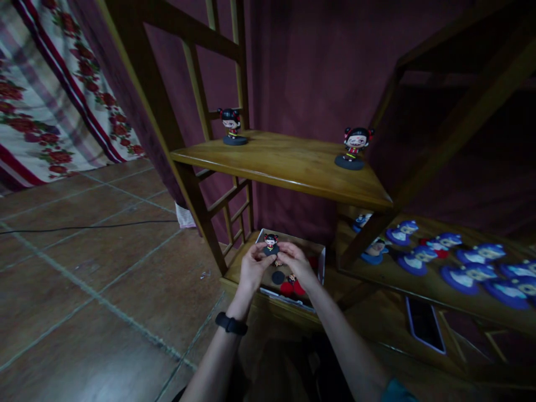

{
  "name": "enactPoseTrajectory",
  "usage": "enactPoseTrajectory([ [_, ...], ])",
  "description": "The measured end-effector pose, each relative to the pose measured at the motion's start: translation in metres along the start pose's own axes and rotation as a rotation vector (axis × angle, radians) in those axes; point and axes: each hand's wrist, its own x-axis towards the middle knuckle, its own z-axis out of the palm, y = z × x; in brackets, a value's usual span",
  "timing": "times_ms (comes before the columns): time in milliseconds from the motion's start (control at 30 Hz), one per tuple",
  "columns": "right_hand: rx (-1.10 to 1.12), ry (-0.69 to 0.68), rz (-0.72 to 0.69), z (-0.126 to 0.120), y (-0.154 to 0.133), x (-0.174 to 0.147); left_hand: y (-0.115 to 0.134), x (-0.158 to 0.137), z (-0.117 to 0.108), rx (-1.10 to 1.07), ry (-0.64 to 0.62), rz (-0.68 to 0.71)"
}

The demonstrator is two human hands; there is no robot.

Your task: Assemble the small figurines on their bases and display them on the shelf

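A small black-haired figurine (271, 242) on a dark round base is held between my two hands, above an open cardboard box. My left hand (253, 267) grips the base from the left, and my right hand (296, 261) pinches it from the right. Inside the box (321, 267) lie red pieces (293, 288), a dark round base (277, 277) and another figurine partly hidden under my hands. Two similar figurines stand upright on the wooden shelf above: one at the left (231, 126), the other at the right (355, 147).
The wooden shelf board (285, 159) overhangs the back of the box. Several blue-and-white figurines (444, 251) fill a lower shelf at the right. Beneath them lies a phone-like dark rectangle (425, 325). A black cable (92, 226) crosses the tiled floor (117, 279).
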Motion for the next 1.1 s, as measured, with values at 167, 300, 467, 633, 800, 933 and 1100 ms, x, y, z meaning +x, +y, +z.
enactPoseTrajectory([
  [167, 0.051, 0.031, 0.046, 0.000, 0.009, 0.001, -0.004, -0.002, 0.001, 0.090, 0.016, 0.100],
  [300, 0.100, 0.036, 0.048, 0.001, 0.016, 0.002, 0.001, -0.007, 0.000, 0.289, 0.051, 0.257],
  [467, 0.157, 0.006, 0.021, 0.004, 0.016, 0.004, 0.013, -0.014, 0.001, 0.421, -0.007, 0.398],
  [633, 0.182, 0.035, -0.012, 0.007, 0.012, 0.002, 0.018, -0.018, 0.002, 0.453, -0.041, 0.433],
  [800, 0.189, 0.056, -0.047, 0.009, 0.008, 0.001, 0.016, -0.018, 0.000, 0.530, -0.048, 0.505],
  [933, 0.243, 0.033, -0.063, 0.009, 0.006, 0.002, 0.013, -0.017, -0.002, 0.659, -0.044, 0.597],
  [1100, 0.260, 0.021, -0.060, 0.010, 0.001, 0.000, 0.015, -0.021, -0.003, 0.792, -0.035, 0.685],
])
